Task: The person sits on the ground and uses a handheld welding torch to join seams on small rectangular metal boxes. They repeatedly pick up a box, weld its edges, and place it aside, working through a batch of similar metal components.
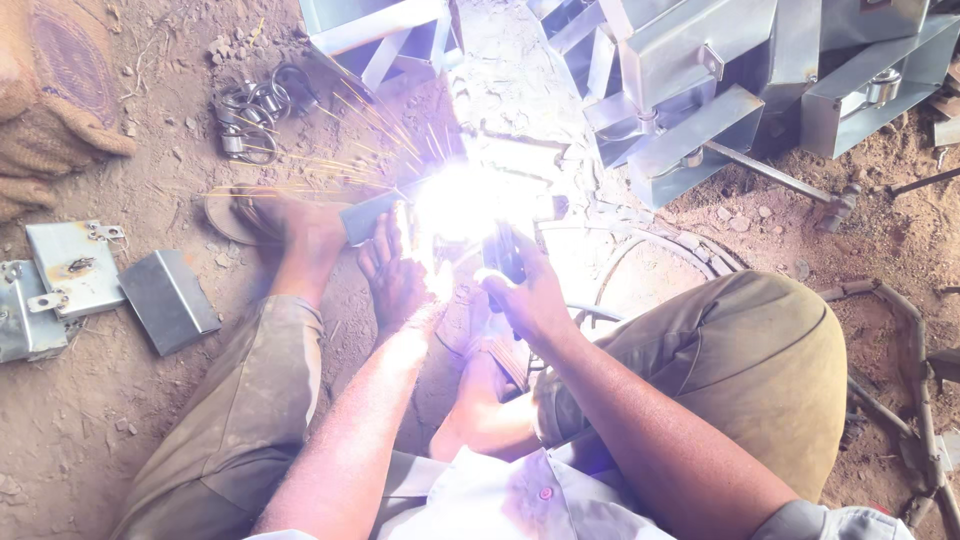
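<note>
Person squats on dirt floor (120, 440), welding. Right hand (525, 295) has a closed grip on a dark electrode holder (505, 250), tip lost in the white arc glare (465, 200). Left hand (395, 275) sits just left of the glare, fingers curled; cannot tell if it grips anything, the glare washes out the fingertips. A small grey metal piece (370, 215) lies at the glare's left edge, just above the left hand, touching or nearly touching it, cannot tell which. Sparks (340, 160) spray up and left from the arc. A bare foot on a sandal (265, 215) rests left of the metal piece. Both knees in khaki trousers flank the arms. Stacked steel boxes (700, 80) stand behind the arc at top right, a rod (775, 175) sticking out of them toward the right. Flat plates with hinges (75, 270) and a bent sheet (170, 300) lie on the floor far left. Metal rings (250, 115) lie in a cluster at upper left, a brown glove (50, 110) in the top-left corner. Chain-like scrap (915, 370) runs along the right edge.
</note>
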